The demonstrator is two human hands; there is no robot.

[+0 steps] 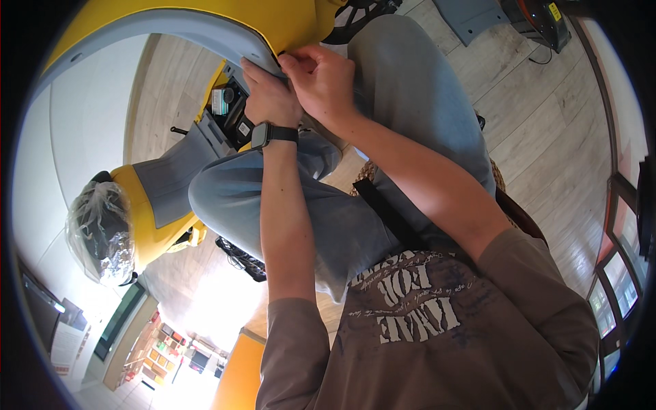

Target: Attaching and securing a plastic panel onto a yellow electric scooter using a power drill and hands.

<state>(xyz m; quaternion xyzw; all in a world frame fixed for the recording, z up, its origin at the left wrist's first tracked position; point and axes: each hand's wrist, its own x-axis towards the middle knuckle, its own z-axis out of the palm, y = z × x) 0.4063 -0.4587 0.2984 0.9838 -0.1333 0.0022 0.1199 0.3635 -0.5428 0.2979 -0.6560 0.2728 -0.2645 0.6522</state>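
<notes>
A yellow scooter body (287,22) with a curved grey trim panel (184,26) fills the upper left. My left hand (271,96), a black watch (261,135) on its wrist, lies with fingers stretched out against the trim's lower edge. Just right of it, my right hand (322,80) is closed in a pinch where the yellow and grey parts meet. A small dark bit shows at those fingertips, too small to name. Below the trim, near my left hand, an opened compartment holds black parts (244,126) and a small labelled box (220,101).
To the left stands another yellow and grey scooter section (164,181) with a plastic-wrapped end (102,229). A loose grey panel (471,19) and a black-and-red part (540,24) lie at upper right. A black wheel (359,17) is at the top; my knees flank the work.
</notes>
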